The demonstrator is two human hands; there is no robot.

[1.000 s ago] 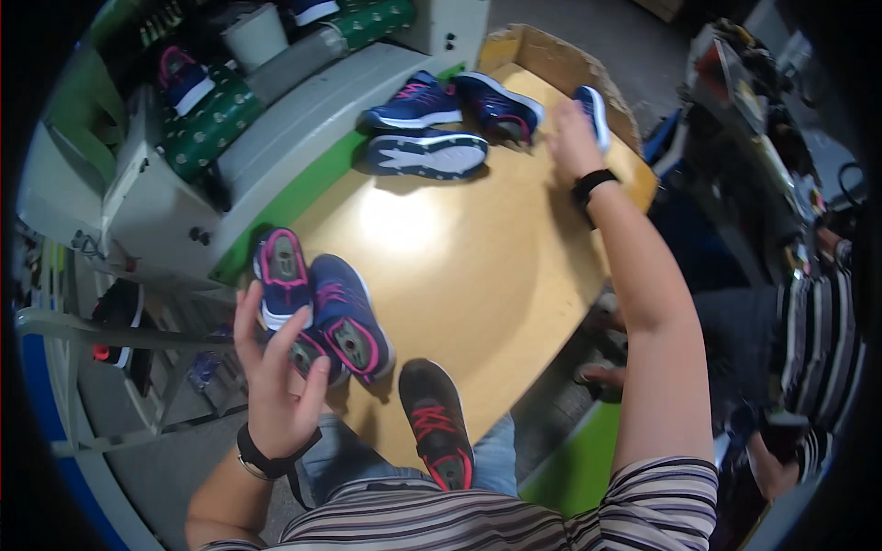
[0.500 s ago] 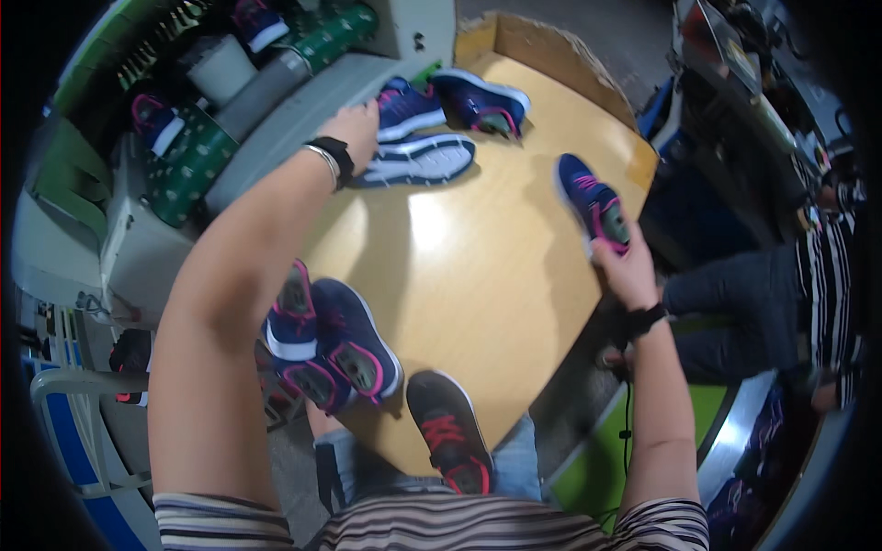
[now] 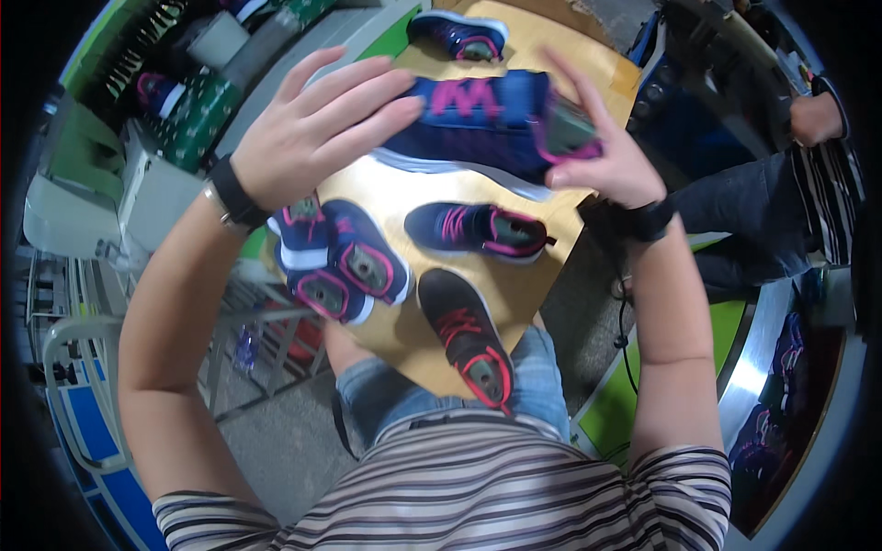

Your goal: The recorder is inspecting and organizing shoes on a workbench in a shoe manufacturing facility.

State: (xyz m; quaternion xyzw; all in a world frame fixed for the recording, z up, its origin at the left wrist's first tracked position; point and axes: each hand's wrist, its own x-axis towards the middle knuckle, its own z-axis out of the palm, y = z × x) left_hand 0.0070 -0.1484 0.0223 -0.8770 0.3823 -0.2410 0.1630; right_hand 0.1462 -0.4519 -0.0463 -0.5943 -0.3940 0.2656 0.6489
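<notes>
Raised close to the camera is a navy running shoe point(image 3: 487, 124) with pink laces, its toe toward the left and its heel toward the right. My right hand point(image 3: 620, 165) grips it around the heel, thumb below the pink-edged opening. With fingers stretched out, my left hand point(image 3: 322, 129) lies at the toe end and covers part of it; firm contact is hard to judge. Below them, a similar navy shoe point(image 3: 450, 227) stands on the wooden table point(image 3: 574, 225). A dark grey shoe with red laces point(image 3: 459, 321) sits at the near edge.
Several navy shoes point(image 3: 354, 248) cluster at the table's left edge. Another navy shoe point(image 3: 459, 37) lies at the far end. Left stands a machine with green rollers point(image 3: 197, 119). A person in dark trousers point(image 3: 735, 225) is at the right, near a green surface point(image 3: 634, 386).
My left hand has left the shoes at the far left and come nearer. My right hand has moved inward and now holds a raised shoe. A navy shoe now stands mid-table.
</notes>
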